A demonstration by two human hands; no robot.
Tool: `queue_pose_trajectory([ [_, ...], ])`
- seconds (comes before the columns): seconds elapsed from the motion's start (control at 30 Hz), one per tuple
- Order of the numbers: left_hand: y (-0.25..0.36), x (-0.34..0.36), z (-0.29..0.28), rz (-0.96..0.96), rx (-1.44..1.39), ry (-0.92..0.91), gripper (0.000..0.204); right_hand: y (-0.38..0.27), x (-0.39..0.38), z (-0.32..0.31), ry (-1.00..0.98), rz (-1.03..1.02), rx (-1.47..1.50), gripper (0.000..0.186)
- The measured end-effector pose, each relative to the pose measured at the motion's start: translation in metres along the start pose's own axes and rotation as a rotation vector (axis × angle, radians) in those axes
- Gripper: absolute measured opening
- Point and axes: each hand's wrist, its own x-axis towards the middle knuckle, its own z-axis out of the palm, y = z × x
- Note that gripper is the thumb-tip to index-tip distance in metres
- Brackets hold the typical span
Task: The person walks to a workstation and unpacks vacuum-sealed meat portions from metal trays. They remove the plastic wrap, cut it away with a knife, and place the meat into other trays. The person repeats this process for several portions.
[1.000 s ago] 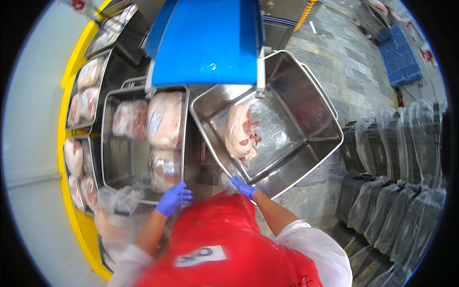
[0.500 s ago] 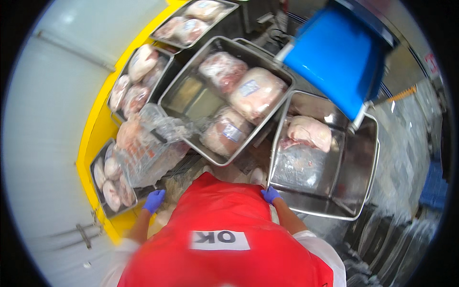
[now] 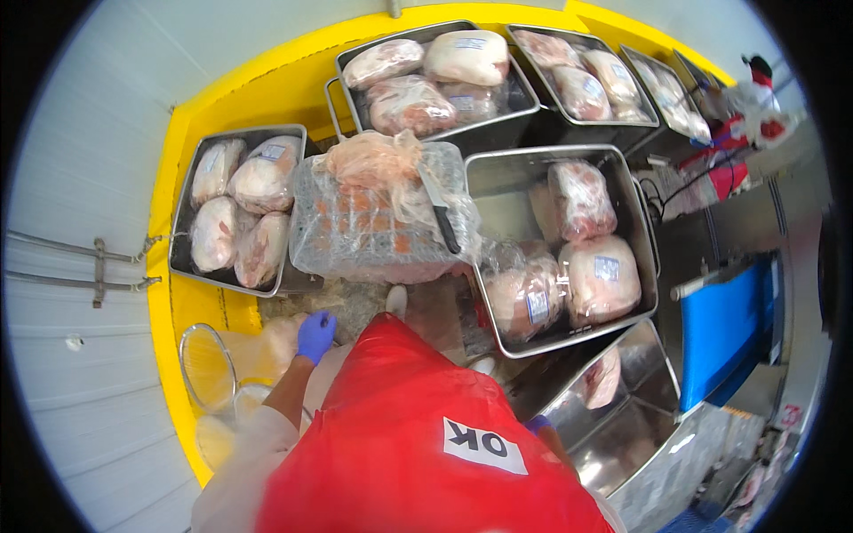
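My left hand (image 3: 315,333) in a purple glove is beside a translucent lined container (image 3: 204,355), fingers loosely apart and holding nothing that I can see. My right hand (image 3: 538,425) is mostly hidden behind my red apron, beside the steel bin (image 3: 649,364) with raw meat (image 3: 602,377); its grip is unclear. Ahead, a plastic-covered crate (image 3: 329,240) carries crumpled pinkish plastic (image 3: 364,160) and a black-handled knife (image 3: 444,226). A steel bin (image 3: 489,160) holds several bagged meat pieces (image 3: 600,275), and another (image 3: 178,258) at the left also holds several.
More filled steel bins (image 3: 524,124) line the yellow kerb (image 3: 222,93) along the wall. A blue conveyor (image 3: 724,329) stands at the right. A co-worker (image 3: 737,133) is partly visible at the far upper right. Cables (image 3: 657,200) hang near the bins.
My view has swung left, so the conveyor and the bin by my right hand moved rightward in the picture. My right hand has slipped mostly behind the apron.
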Motion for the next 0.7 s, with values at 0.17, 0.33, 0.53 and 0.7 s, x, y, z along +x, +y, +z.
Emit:
queue_pose_trajectory([
  [0.17,0.051,0.13,-0.04,0.329,-0.116,0.252,0.058,-0.159,-0.007,-0.111,0.629,-0.215,0.151,0.05],
  [0.33,0.128,0.288,-0.106,0.543,0.199,0.249,0.098,-0.378,-0.027,-0.228,0.979,-0.639,0.358,0.064],
  [0.53,0.189,0.366,-0.092,0.539,0.485,-0.124,0.115,-0.482,-0.018,-0.273,0.742,-0.371,0.044,0.07],
  [0.7,0.163,0.394,-0.017,0.41,0.347,0.079,0.084,-0.47,-0.006,-0.275,0.661,-0.282,0.017,0.055],
])
